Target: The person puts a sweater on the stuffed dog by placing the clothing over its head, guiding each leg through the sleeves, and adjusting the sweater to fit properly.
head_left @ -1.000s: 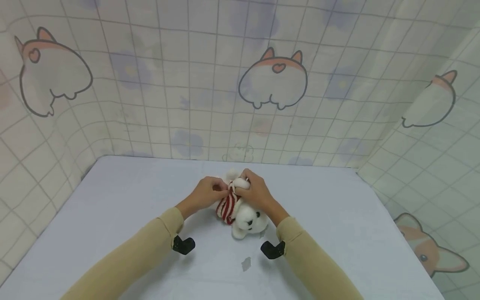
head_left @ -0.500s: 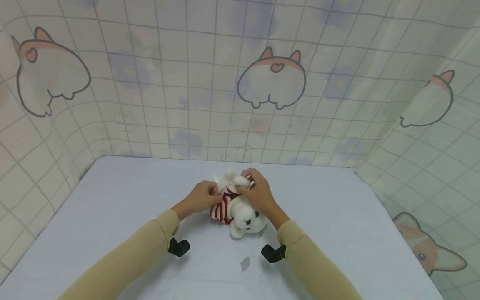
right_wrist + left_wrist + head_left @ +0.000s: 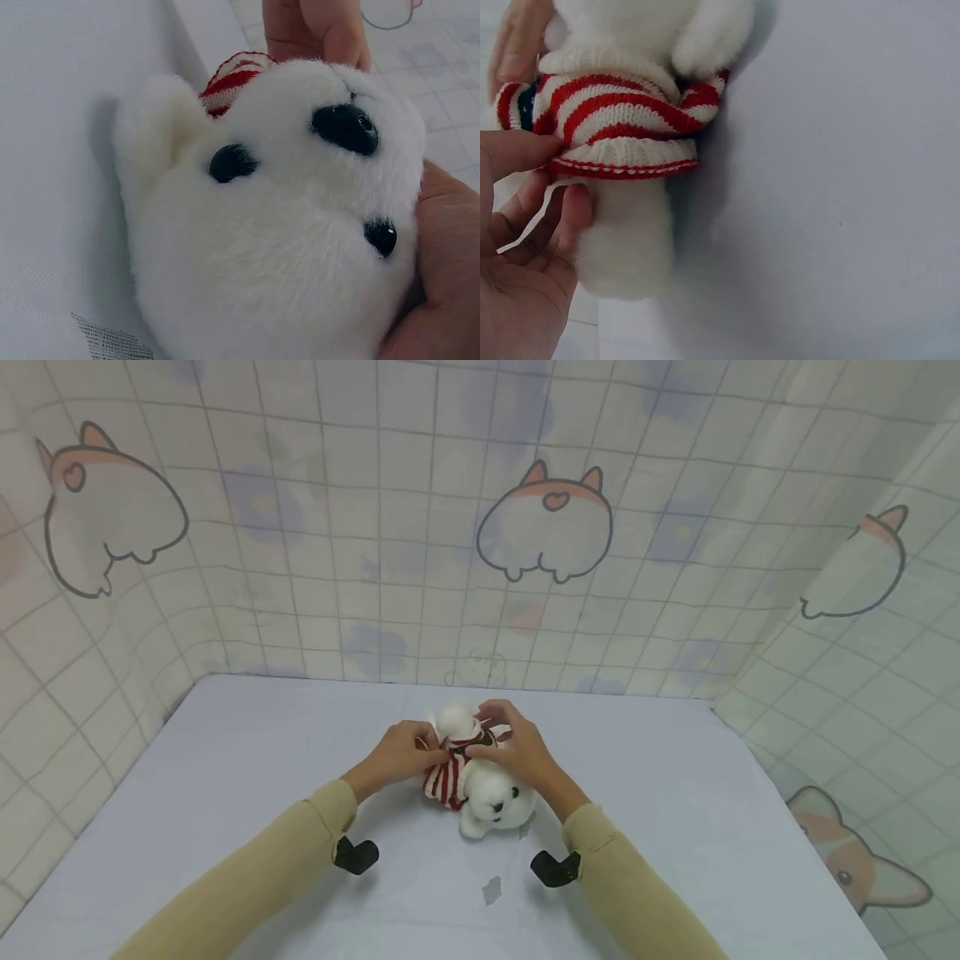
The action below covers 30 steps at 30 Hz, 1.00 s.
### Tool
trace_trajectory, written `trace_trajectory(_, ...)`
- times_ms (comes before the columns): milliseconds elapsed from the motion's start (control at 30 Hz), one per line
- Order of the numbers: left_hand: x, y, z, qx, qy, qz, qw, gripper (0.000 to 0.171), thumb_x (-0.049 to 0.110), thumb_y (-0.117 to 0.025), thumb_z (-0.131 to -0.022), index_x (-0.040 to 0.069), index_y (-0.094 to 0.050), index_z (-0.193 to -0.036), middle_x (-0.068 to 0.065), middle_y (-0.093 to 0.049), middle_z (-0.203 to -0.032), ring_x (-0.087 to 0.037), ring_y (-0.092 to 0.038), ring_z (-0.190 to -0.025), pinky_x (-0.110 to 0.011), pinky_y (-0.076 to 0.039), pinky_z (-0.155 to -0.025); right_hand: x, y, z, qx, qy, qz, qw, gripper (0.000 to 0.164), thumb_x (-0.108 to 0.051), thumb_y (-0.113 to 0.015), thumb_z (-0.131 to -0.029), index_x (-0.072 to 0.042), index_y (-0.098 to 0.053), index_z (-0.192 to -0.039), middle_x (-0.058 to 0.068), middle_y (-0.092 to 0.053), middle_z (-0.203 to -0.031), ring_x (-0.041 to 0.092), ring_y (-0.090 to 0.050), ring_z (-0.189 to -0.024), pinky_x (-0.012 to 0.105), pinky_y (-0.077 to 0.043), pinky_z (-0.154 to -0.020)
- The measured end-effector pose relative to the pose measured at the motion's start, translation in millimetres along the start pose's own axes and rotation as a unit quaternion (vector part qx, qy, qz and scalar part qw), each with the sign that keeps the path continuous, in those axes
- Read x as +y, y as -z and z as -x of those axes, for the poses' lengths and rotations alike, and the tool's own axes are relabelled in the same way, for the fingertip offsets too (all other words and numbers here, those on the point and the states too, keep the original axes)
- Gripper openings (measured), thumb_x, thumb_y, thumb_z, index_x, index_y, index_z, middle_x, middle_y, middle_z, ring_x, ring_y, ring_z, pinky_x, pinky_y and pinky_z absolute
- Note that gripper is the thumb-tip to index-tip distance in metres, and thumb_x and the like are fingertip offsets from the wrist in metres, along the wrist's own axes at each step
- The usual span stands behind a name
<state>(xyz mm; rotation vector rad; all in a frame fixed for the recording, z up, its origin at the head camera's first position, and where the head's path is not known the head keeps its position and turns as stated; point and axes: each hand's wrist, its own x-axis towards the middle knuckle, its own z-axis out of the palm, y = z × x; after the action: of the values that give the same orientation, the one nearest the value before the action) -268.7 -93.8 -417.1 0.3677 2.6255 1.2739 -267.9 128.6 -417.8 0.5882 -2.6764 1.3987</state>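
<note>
A white plush toy with dark eyes and nose lies on the table, its head toward the near right. It wears a red-and-white striped knitted sweater. My left hand pinches the sweater's hem at one side, thumb above and fingers below, near the toy's furry leg. On the toy's other side, my right hand curls its thumb and fingers around the upper body and sweater. In the right wrist view the toy's head hides most of my right hand, including its fingertips.
The white table meets a grid-patterned curtain with cartoon corgis at its back and sides. A small grey patch marks the surface near me. A black wrist device sits at each sleeve cuff.
My left hand has shifted slightly left with the hem. My right thumb and fingers have spread wider. More of the toy's white far end and a dark part of the sweater now show.
</note>
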Motion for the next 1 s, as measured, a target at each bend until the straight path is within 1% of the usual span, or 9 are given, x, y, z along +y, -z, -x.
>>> trace_trajectory(67,2.6,2.2,0.7,0.013,-0.022,-0.006,0.9997,0.019,0.024,-0.072,-0.084,0.012,-0.058,-0.079,-0.001,-0.059,-0.079,-0.014,-0.054,-0.073,-0.025,-0.044,-0.059,0,1,1,-0.002,-0.006,0.014,1.0,0.059,-0.028,-0.079,-0.08,-0.014,-0.051,-0.13,0.003,-0.062,-0.124,0.019,-0.06,-0.11,0.042,-0.052,-0.09)
trace_trajectory(167,8.0,6.0,1.7,0.039,-0.074,-0.005,0.9965,0.019,0.022,-0.072,-0.085,0.011,-0.057,-0.089,-0.004,-0.061,-0.09,-0.016,-0.059,-0.082,-0.026,-0.047,-0.064,0,1,3,-0.001,-0.02,0.034,0.999,0.055,-0.027,-0.078,-0.081,-0.012,-0.055,-0.129,0.005,-0.062,-0.125,0.022,-0.059,-0.112,0.044,-0.051,-0.091)
trace_trajectory(333,19.8,9.9,-0.1,0.08,-0.179,-0.001,0.9805,0.035,0.019,-0.071,-0.088,0.011,-0.053,-0.117,-0.007,-0.058,-0.115,-0.022,-0.059,-0.099,-0.031,-0.053,-0.073,1,0,4,0.015,-0.031,0.066,0.997,0.043,-0.029,-0.074,-0.084,-0.013,-0.061,-0.122,0.004,-0.064,-0.12,0.021,-0.059,-0.111,0.039,-0.052,-0.089)
trace_trajectory(400,23.6,9.4,-2.5,0.08,-0.214,-0.017,0.9735,0.034,0.017,-0.07,-0.088,0.013,-0.055,-0.118,-0.006,-0.055,-0.121,-0.022,-0.056,-0.105,-0.032,-0.053,-0.074,0,0,4,0.025,-0.023,0.066,0.997,0.036,-0.028,-0.073,-0.086,-0.013,-0.063,-0.117,0.004,-0.065,-0.117,0.02,-0.06,-0.11,0.037,-0.052,-0.087)
trace_trajectory(500,28.4,7.0,-5.5,0.063,-0.243,-0.05,0.9667,0.02,0.016,-0.069,-0.089,0.015,-0.064,-0.107,-0.007,-0.054,-0.124,-0.023,-0.055,-0.111,-0.035,-0.054,-0.077,-2,0,6,0.037,-0.007,0.056,0.998,0.027,-0.026,-0.071,-0.088,-0.012,-0.065,-0.11,0.004,-0.066,-0.112,0.02,-0.06,-0.108,0.037,-0.053,-0.086)
trace_trajectory(633,33.7,2.9,-6.6,0.054,-0.239,-0.115,0.9626,0.009,0.023,-0.07,-0.089,0.017,-0.071,-0.096,-0.007,-0.053,-0.127,-0.025,-0.054,-0.117,-0.041,-0.052,-0.089,-4,0,7,0.05,0.013,0.043,0.998,0.019,-0.023,-0.07,-0.089,-0.013,-0.067,-0.105,0.003,-0.066,-0.111,0.019,-0.06,-0.106,0.039,-0.053,-0.084)
trace_trajectory(800,38.2,-1.6,-8.5,0.064,-0.207,-0.189,0.9578,0.024,0.037,-0.071,-0.087,0.015,-0.072,-0.096,-0.006,-0.053,-0.128,-0.024,-0.055,-0.116,-0.041,-0.051,-0.093,0,-2,7,0.056,0.026,0.058,0.996,0.021,-0.021,-0.07,-0.089,-0.015,-0.066,-0.109,0.002,-0.065,-0.113,0.019,-0.06,-0.105,0.038,-0.053,-0.083)
trace_trajectory(900,39.8,-3.0,-11.0,0.061,-0.19,-0.189,0.9615,0.026,0.036,-0.072,-0.086,0.011,-0.072,-0.094,-0.008,-0.053,-0.128,-0.027,-0.056,-0.116,-0.042,-0.051,-0.094,3,-3,7,0.049,0.017,0.065,0.997,0.028,-0.023,-0.071,-0.088,-0.015,-0.063,-0.114,0.002,-0.064,-0.115,0.02,-0.06,-0.106,0.038,-0.052,-0.084)
trace_trajectory(1000,39.5,-2.9,-14.4,0.051,-0.168,-0.14,0.9744,0.02,0.028,-0.074,-0.086,0.008,-0.07,-0.088,-0.011,-0.053,-0.129,-0.031,-0.053,-0.122,-0.046,-0.046,-0.101,4,-4,8,0.036,-0.007,0.071,0.997,0.033,-0.028,-0.07,-0.089,-0.015,-0.061,-0.118,0.003,-0.063,-0.118,0.021,-0.06,-0.109,0.038,-0.051,-0.088)
